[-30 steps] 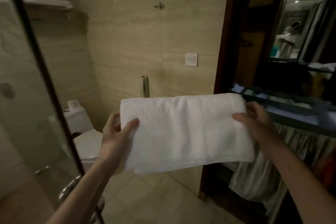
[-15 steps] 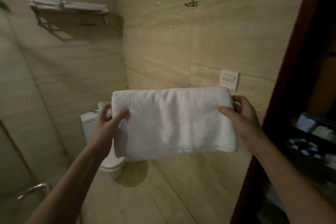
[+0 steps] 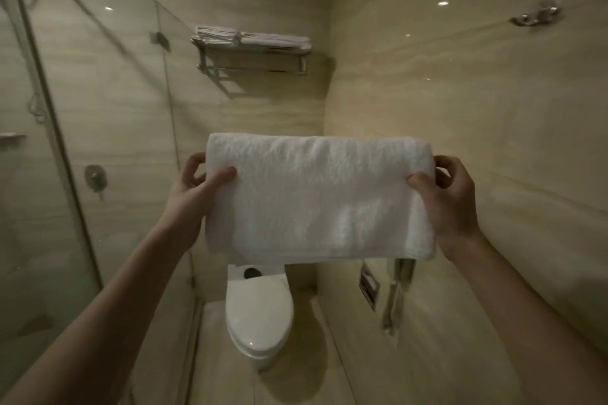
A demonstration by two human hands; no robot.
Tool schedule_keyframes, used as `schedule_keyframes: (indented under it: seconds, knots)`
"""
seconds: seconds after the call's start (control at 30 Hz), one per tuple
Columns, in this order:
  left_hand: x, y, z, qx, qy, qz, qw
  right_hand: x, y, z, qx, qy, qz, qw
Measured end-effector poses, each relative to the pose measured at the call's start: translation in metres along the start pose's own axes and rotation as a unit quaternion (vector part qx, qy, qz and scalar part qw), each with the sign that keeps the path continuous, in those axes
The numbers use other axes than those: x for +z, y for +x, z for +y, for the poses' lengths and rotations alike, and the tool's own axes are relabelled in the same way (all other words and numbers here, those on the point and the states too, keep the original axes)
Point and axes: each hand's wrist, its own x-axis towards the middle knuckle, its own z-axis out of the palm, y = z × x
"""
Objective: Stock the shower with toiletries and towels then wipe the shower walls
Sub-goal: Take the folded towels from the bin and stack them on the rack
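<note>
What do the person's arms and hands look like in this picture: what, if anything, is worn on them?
Nothing shows on them. The left hand and right hand are ungloved, with no ring visible in the dim light. The left forearm and right forearm are uncovered to the picture's edge: no sleeve, watch or bracelet, and no markings.

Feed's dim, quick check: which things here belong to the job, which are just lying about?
Job: folded white terry towel, gripped by left hand and right hand; chrome wall rack bearing stacked towels.
Just there: white ceramic toilet; chrome wall hook.
</note>
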Motion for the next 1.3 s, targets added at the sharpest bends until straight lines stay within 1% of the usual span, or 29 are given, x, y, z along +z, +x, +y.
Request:
schedule_keyframes:
  seconds: [0.1,0.33,0.43,0.6,0.7,0.87,1.03,1.2,1.3]
  knots:
    - [0.001,0.053,-0.004,0.014,0.017,0.044,0.999,0.035,0.055,0.012,-0.008,0.014,-0.026,1.000]
    - [0.020,0.173,0.000,0.050,0.036,0.104,0.993,0.113,0.185,0.027,-0.020,0.047,-0.052,0.997]
    - [0.030,0.227,0.003,0.066,0.037,0.113,0.991,0.138,0.243,0.036,-0.031,0.065,-0.070,0.995]
    - [0.051,0.314,0.006,0.098,0.046,0.100,0.989,0.175,0.335,0.057,-0.051,0.118,-0.090,0.988]
    - [0.064,0.363,0.005,0.118,0.060,0.111,0.985,0.199,0.389,0.069,-0.055,0.140,-0.109,0.983]
    - [0.075,0.435,-0.003,0.138,0.069,0.137,0.978,0.245,0.472,0.088,-0.068,0.154,-0.144,0.975]
    - [0.070,0.504,-0.019,0.138,0.093,0.139,0.976,0.293,0.537,0.113,-0.086,0.154,-0.167,0.970]
    - [0.057,0.577,-0.042,0.153,0.102,0.134,0.974,0.350,0.587,0.138,-0.095,0.159,-0.164,0.969]
    - [0.047,0.625,-0.059,0.156,0.094,0.127,0.975,0.388,0.612,0.154,-0.097,0.163,-0.148,0.971]
